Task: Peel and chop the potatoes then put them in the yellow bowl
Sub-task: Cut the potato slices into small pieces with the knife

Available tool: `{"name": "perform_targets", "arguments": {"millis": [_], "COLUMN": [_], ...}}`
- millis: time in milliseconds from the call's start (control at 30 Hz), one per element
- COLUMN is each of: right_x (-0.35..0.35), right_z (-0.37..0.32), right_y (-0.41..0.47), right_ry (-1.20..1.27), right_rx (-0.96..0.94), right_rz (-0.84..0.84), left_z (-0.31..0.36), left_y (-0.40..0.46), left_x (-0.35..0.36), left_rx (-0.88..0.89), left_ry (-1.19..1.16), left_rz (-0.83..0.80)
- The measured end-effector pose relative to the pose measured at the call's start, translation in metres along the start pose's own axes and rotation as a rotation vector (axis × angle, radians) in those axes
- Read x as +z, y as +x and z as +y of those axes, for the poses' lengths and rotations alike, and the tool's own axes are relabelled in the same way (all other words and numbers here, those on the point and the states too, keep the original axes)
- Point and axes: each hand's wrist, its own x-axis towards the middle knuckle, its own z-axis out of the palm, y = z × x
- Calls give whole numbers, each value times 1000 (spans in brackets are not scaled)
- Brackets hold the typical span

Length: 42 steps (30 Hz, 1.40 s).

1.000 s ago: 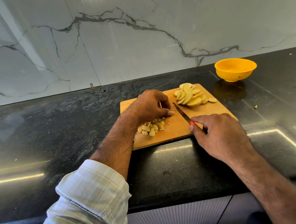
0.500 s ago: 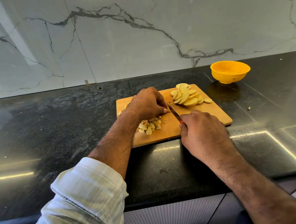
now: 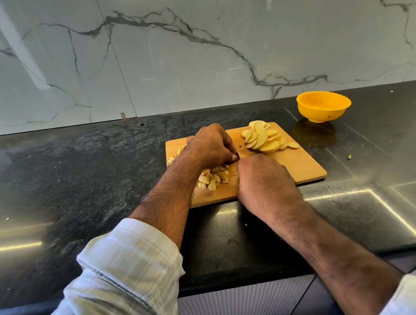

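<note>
A flat wooden cutting board (image 3: 301, 166) lies on the dark stone desk (image 3: 76, 170). The round yellow plastic bowl (image 3: 324, 105) sits on the desk just off the board, at two o'clock. A heap of pale round potato slices (image 3: 263, 139) lies on the board at one o'clock. A pile of small cut potato cubes (image 3: 212, 178) lies at seven o'clock. The left hand (image 3: 211, 145) and right hand (image 3: 263, 177) meet between the two piles. A white marble wall (image 3: 191, 52) stands behind the desk at twelve o'clock.

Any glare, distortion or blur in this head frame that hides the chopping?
Head view: bright light streaks glare on the black countertop; wide-angle bowing along its edges; cutting board, potato slices and diced potato stay sharp; the hands hide most of the knife.
</note>
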Motion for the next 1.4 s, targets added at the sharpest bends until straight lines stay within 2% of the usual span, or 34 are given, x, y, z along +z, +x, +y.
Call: {"name": "perform_targets", "arguments": {"millis": [67, 200, 400, 500, 700, 933, 1100, 1200, 1300, 1400], "right_x": [-2, 6, 8, 10, 22, 22, 19, 31, 35, 29], "right_z": [4, 20, 50, 52, 42, 31, 67, 87, 100, 105], "right_y": [3, -15, -31, -30, -13, 13, 13, 10, 13, 13], "right_ry": [29, 42, 194, 176, 157, 183, 285, 412, 569, 588], "right_rx": [23, -25, -41, -19, -36, -200, -173, -53, 67, 153], "right_rz": [-9, 77, 308, 312, 274, 287, 485, 624, 677, 734], "left_z": [0, 2, -14, -21, -26, -35, -28, -12, 12, 34], "left_y": [-1, -2, -4, -4, 0, 6, 4, 1, -2, -1], "left_x": [0, -1, -12, -16, -15, -19, -17, -8, 6, 19], "left_rx": [9, 15, 84, 103, 105, 69, 87, 126, 147, 157], "left_ry": [54, 141, 23, -30, -9, 16, 84, 128, 145, 201], "left_rz": [24, 55, 58, 182, 327, 476, 415, 338, 244, 177]}}
